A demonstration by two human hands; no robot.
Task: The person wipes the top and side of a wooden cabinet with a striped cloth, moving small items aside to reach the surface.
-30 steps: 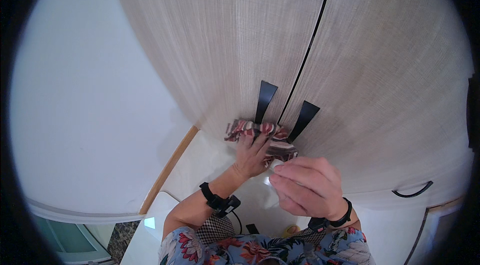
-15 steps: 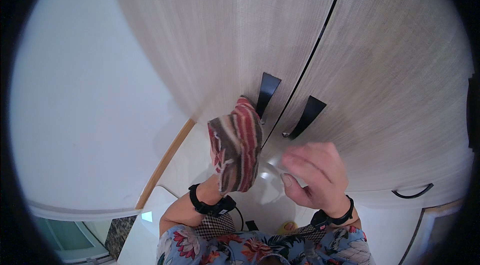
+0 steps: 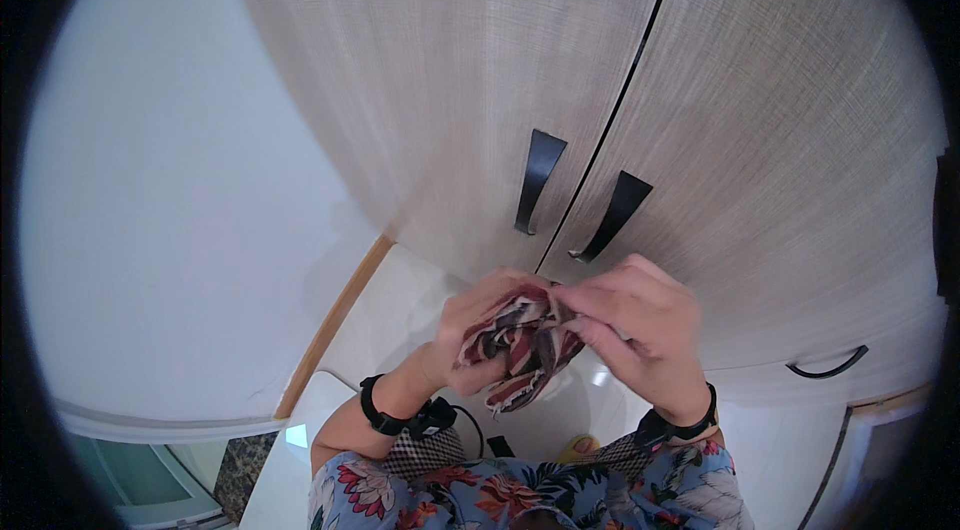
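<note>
A crumpled striped cloth [image 3: 522, 340] in dark red, grey and cream is bunched up between my two hands. My left hand [image 3: 465, 330] wraps round it from the left, its fingers partly hidden by the folds. On the right side, my right hand [image 3: 635, 325] pinches an edge of the cloth between thumb and fingers. Just beyond my hands stand two tall wood-grain cabinet doors [image 3: 450, 60] with a dark left handle [image 3: 540, 180] and a dark right handle [image 3: 615, 215]; neither hand touches them.
A white wall [image 3: 180, 200] with a wooden baseboard [image 3: 335, 325] rises at the left. Lower right is a drawer with a curved black handle [image 3: 828, 365]. A white stool-like surface [image 3: 290, 460] lies at lower left, and a yellow slipper [image 3: 578, 448] is on the floor below.
The cloth, earlier spread over my left hand, is now gathered into a bunch. My right hand has moved left and taken hold of its edge.
</note>
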